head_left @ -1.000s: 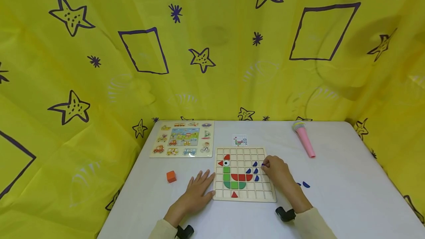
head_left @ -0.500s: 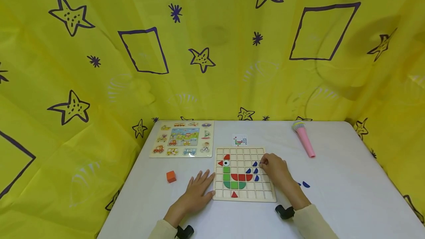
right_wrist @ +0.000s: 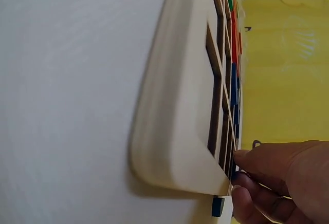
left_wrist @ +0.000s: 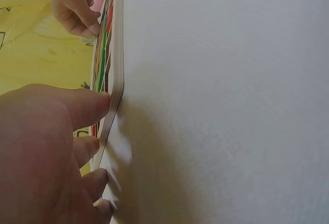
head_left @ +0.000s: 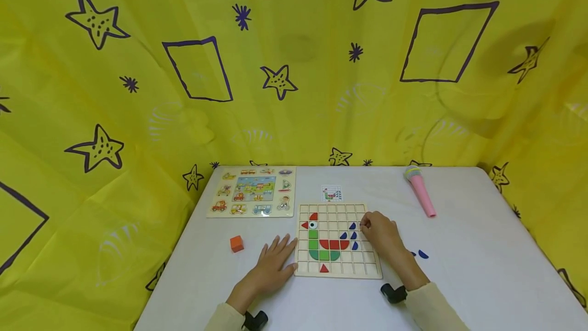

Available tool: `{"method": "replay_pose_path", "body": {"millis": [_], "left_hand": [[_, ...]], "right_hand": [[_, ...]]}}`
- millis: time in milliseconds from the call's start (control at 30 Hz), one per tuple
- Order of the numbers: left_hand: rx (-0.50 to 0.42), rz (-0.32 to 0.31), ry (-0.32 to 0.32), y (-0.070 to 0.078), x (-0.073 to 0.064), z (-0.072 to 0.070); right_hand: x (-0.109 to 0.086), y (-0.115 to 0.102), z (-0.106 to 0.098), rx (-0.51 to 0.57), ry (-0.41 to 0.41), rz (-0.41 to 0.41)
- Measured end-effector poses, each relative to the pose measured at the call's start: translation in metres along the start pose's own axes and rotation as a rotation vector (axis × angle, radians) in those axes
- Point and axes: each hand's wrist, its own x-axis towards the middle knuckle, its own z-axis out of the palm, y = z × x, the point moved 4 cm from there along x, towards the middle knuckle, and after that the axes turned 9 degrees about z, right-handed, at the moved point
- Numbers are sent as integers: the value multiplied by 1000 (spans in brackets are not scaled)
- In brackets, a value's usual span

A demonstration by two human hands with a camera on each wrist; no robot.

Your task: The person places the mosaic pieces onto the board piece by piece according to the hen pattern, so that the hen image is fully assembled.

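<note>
A wooden grid board lies on the table, with green, red and blue pieces set in its squares as a bird shape. My right hand is over the board's right side and pinches a small blue piece between thumb and fingertips, mostly hidden by them. Several blue half-round pieces sit in squares just left of it. With fingers spread, my left hand rests on the table and touches the board's left edge; its thumb meets that edge in the left wrist view.
Loose blue pieces lie right of the board, partly behind the right wrist. Behind the board is a small picture card. A vehicle puzzle stands back left, an orange cube left, a pink toy microphone back right.
From one second ago, my right hand has moved slightly left and away over the board with the blue piece, then stayed nearly still. My left hand keeps its place.
</note>
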Motion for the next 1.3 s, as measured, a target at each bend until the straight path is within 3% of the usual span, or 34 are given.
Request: {"method": "replay_pose_path", "body": {"millis": [400,767,1300], "left_hand": [[0,29,14,-1,1,1],[2,6,7,-2,3,2],[5,-8,-3,-1,2,3]], "right_hand": [[1,1,0,-15,-18,14],[-2,12,-3,-15,-15,14],[-16,59,-41,-106,-59,11]]}}
